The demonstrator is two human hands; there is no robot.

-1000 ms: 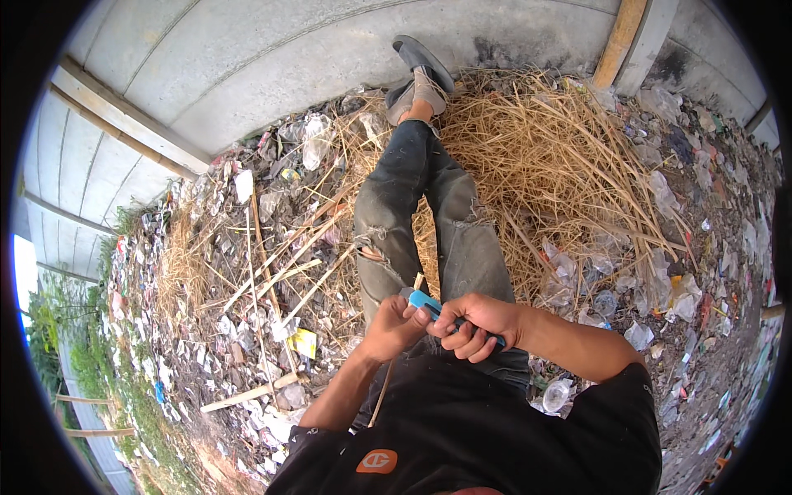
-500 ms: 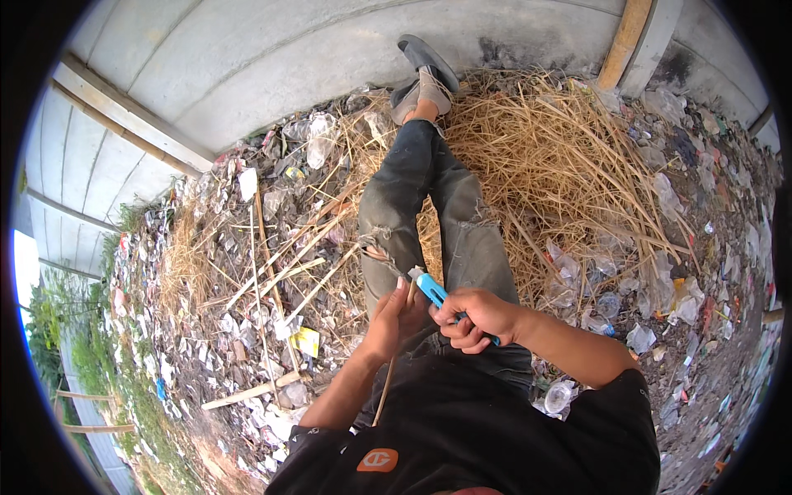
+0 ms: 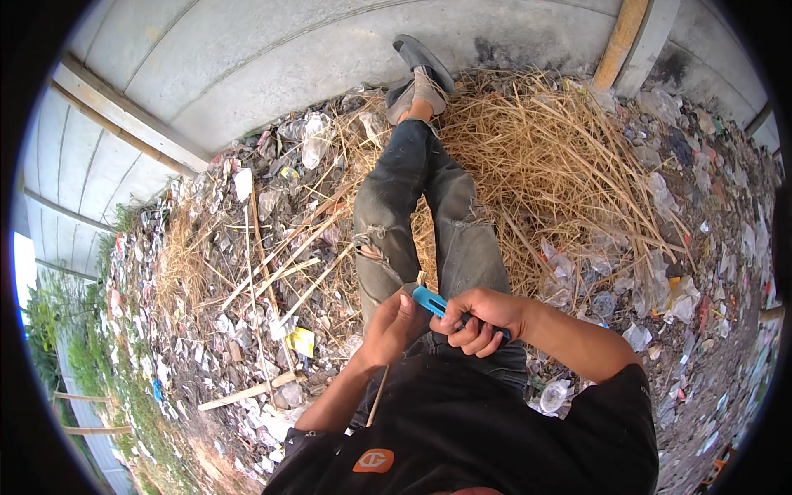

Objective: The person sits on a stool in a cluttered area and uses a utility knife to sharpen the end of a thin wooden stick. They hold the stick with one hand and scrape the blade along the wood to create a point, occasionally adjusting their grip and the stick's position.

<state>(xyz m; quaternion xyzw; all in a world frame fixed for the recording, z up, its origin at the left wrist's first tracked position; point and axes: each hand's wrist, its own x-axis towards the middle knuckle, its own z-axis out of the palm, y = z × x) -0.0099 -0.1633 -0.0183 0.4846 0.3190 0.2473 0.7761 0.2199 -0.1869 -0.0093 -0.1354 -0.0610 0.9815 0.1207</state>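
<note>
I sit on the ground with my legs in grey torn jeans (image 3: 412, 214) stretched out ahead. My right hand (image 3: 478, 322) is closed around a blue-handled utility knife (image 3: 429, 300), its tip pointing up and left. My left hand (image 3: 394, 326) holds a thin pale stick (image 3: 378, 396) that runs down toward my black shirt; its thumb sits right beside the knife's tip. Both hands meet over my lap.
A heap of dry straw (image 3: 561, 157) lies to my right. Litter, plastic scraps and long pale sticks (image 3: 272, 256) cover the ground on my left. A grey concrete wall (image 3: 272, 58) stands behind my feet, with a wooden post (image 3: 620, 37) leaning at the right.
The knife in my right hand has shifted slightly up and toward my left hand. My left hand has closed in on the knife's tip. My legs stay put.
</note>
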